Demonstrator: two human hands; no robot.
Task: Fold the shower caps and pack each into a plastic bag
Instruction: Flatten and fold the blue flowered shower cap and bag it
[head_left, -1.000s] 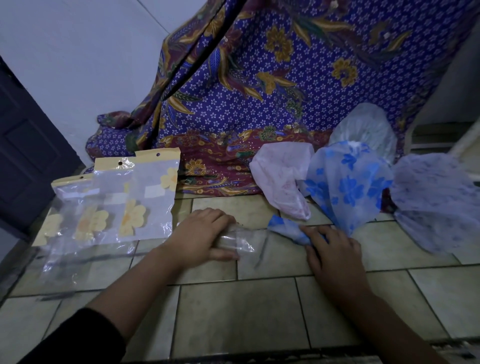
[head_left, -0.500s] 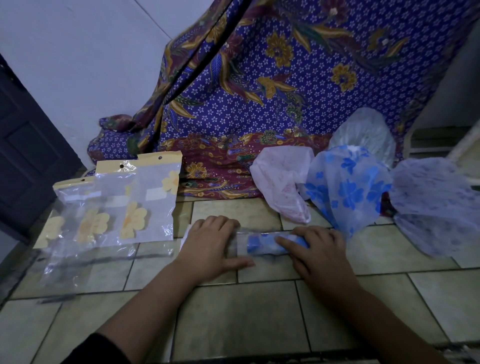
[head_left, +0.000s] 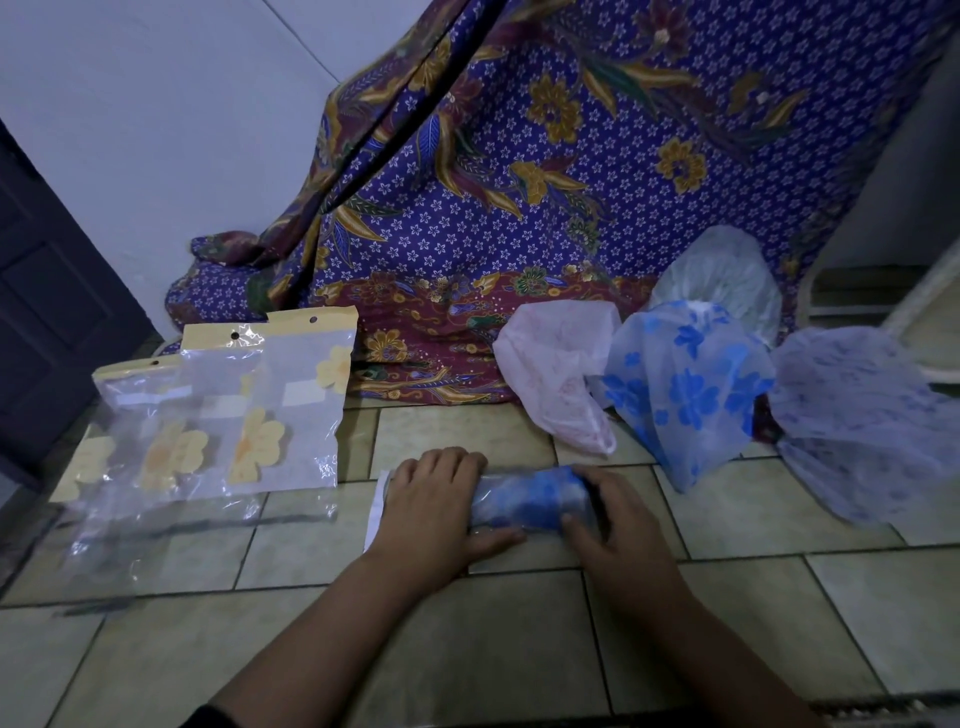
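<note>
**Folded blue shower cap being tucked into a small bag**

At nine o'clock, empty bags (head_left: 249, 410) printed with yellow flowers lie on the tiled floor (head_left: 519, 649), within reach for later caps. Near six o'clock, the left hand (head_left: 431, 512) lies flat with fingers fairly straight, pinning the mouth end of a small bag (head_left: 378, 506) so it cannot slide. The folded cap (head_left: 535, 499) sits inside. The right hand (head_left: 613, 525) curls round the bag's other end, probably seating the cap. At two o'clock, loose caps (head_left: 685, 389) wait against a patterned cloth (head_left: 519, 182).
</note>
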